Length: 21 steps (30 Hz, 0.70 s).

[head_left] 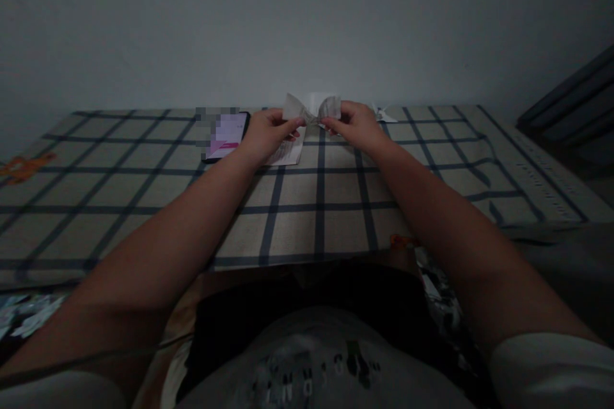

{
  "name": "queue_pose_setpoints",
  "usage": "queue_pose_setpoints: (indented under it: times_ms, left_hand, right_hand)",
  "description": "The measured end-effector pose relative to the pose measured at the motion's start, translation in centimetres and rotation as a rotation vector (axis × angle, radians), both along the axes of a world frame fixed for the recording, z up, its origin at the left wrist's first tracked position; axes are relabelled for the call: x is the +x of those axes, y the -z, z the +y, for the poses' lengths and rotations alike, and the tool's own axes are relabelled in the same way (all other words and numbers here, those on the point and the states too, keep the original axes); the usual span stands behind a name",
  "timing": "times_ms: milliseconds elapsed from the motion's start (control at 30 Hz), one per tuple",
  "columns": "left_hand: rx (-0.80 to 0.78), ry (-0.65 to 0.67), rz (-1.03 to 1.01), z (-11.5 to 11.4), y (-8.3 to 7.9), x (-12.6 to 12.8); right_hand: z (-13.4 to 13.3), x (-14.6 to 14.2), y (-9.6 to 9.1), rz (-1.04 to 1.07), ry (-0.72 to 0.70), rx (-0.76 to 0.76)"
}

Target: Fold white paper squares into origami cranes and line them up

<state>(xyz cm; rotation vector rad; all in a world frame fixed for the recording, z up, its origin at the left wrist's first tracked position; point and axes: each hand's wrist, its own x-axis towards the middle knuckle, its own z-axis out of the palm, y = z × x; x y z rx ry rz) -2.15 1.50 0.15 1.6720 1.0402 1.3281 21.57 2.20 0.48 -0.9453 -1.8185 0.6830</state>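
Near the far edge of the table, both hands pinch a bow-shaped piece of folded paper (330,106), gathered narrow in its middle and flared at its two sides. My left hand (268,130) is closed on its left part near the gathered middle. From the other side my right hand (355,124) grips it with thumb and fingers. Beneath and beside the left hand lies a printed sheet or booklet (290,153), partly covered by that hand. Scraps of white paper (385,114) lie just beyond the right hand.
A phone (229,135) with a lit screen lies left of my left hand. The checked cloth (297,230) covers the table, and a pale wall (307,25) rises behind it. An orange item (26,168) lies at the far left. A dark slatted object (575,102) stands at the right.
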Motion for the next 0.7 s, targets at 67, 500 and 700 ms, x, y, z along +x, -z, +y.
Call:
queue_pose_setpoints:
  times_ms: [67,500,700]
  left_hand:
    - [-0.024,-0.005,-0.006,0.02,-0.04,0.04]
    - [-0.226,0.048,-0.256,-0.52,-0.61,0.81]
    - [-0.174,0.035,-0.186,-0.19,-0.22,0.50]
  right_hand:
    - [-0.36,-0.35,-0.37,0.055,0.011,-0.047]
    - [-0.18,-0.91,-0.18,0.258,-0.028,-0.240]
    - [-0.96,-1.16,-0.90,0.180,-0.051,-0.221]
